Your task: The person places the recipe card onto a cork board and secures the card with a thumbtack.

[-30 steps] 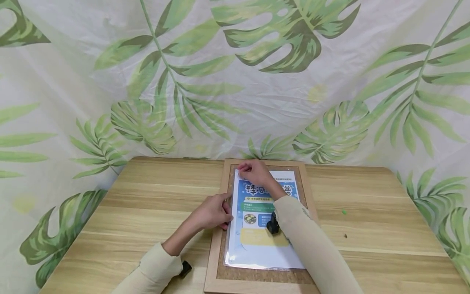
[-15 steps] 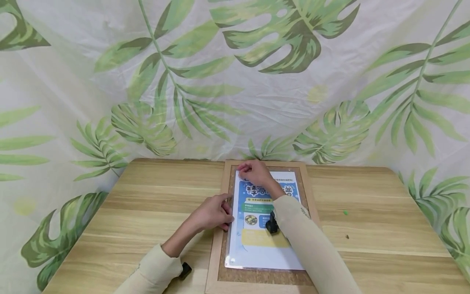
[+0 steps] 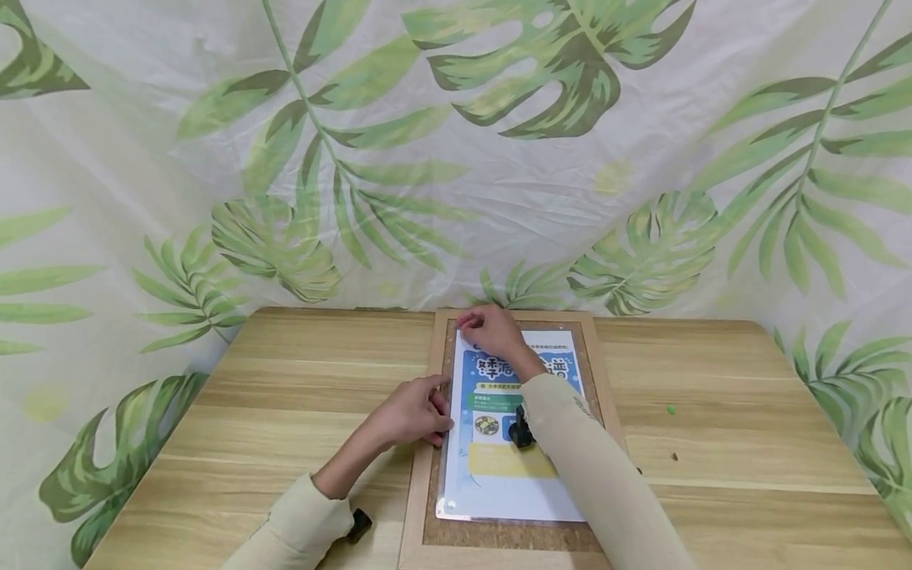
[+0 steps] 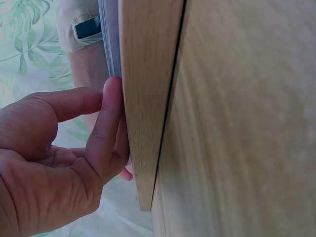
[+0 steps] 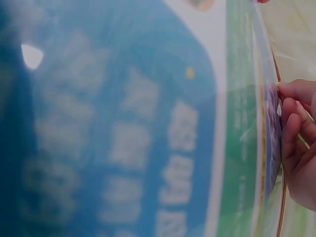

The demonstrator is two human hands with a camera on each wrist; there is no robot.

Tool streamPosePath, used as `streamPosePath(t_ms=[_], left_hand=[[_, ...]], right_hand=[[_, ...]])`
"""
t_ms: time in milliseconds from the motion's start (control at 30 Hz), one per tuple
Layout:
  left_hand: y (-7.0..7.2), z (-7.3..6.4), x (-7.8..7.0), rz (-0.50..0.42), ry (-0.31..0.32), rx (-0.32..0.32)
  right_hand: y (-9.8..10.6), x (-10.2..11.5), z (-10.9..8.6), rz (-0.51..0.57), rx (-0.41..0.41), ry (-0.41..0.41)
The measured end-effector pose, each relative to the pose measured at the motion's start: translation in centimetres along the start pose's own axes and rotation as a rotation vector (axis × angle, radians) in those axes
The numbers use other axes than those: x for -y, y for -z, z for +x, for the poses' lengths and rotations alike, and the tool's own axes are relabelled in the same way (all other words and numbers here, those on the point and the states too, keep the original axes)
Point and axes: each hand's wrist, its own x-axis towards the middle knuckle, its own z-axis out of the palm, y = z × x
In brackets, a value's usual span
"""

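A laminated poster [image 3: 513, 495], printed in blue, green and yellow, lies on a wood-framed cork board [image 3: 513, 535] in the head view. My right hand [image 3: 492, 328] is at its top-left corner, thumb and finger pinching at the sheet. In the right wrist view that hand [image 5: 298, 133] shows a tiny yellowish thing [image 5: 278, 89] at the fingertips, mostly hidden. My left hand [image 3: 409, 412] grips the poster's left edge halfway down. The left wrist view shows its thumb and finger [image 4: 111, 94] meeting at the sheet's edge, beside the frame [image 4: 145, 98].
The wooden table [image 3: 306, 380] extends on both sides of the board. A green speck [image 3: 671, 410] and a dark bit [image 3: 674, 457] lie to its right. Behind stands a leaf-print curtain [image 3: 399, 182]. My right sleeve [image 3: 591, 467] covers part of the poster.
The right hand and forearm have shifted slightly left at the top-left corner. The left hand and the poster stay in place.
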Motion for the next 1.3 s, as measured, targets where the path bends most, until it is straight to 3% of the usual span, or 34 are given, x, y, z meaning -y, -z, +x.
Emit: streamPosePath(t_ms=[533, 1033, 1300], left_hand=[[-0.1, 0.1, -0.1, 0.005, 0.001, 0.003], [0.0, 0.1, -0.2, 0.011, -0.014, 0.014], [0.1, 0.3, 0.0, 0.010, -0.032, 0.015]], right_hand=[[0.0, 0.8, 0.7, -0.055, -0.006, -0.090], [-0.4, 1.3, 0.8, -0.044, -0.086, -0.214], [-0.6, 1.5, 0.7, -0.047, -0.103, -0.229]])
